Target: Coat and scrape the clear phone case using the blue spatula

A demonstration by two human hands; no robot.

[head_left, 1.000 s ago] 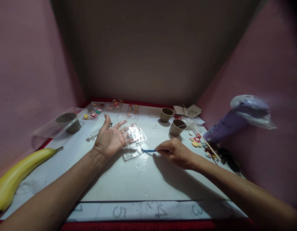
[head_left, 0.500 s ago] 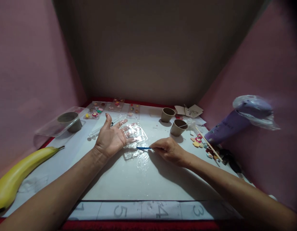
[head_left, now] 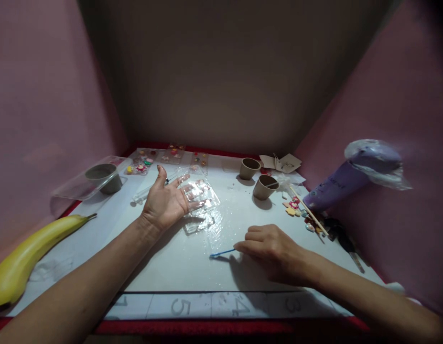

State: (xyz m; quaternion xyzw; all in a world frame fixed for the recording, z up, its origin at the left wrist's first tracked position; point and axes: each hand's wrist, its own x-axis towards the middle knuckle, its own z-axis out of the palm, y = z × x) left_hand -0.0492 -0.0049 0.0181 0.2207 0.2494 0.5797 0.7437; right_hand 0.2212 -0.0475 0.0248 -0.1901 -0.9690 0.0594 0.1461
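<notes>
My left hand (head_left: 167,200) is turned palm up with its fingers stretched out. It holds a small clear plastic case (head_left: 203,197) resting on the fingers, which show through it. Below the case, a second clear plastic piece (head_left: 199,223) lies on the white board (head_left: 178,272). My right hand (head_left: 269,251) is closed in a pinch on a thin blue stick (head_left: 223,253). The tip of the stick is down at the board, to the right of and nearer than the case. Wet, shiny smears (head_left: 217,224) lie on the board between the hands.
At left are a yellow banana (head_left: 38,253) and a grey pot (head_left: 108,179) behind a clear lid. Two brown cups (head_left: 266,187) stand at back right. Colourful charms (head_left: 293,208), a wooden stick (head_left: 310,212) and a purple piping bag (head_left: 338,184) lie right. Decorated clear cases (head_left: 140,162) lie behind.
My right hand has moved nearer to me and slightly right, bringing the blue stick from the case's edge down to the board. My left hand and the case have hardly moved.
</notes>
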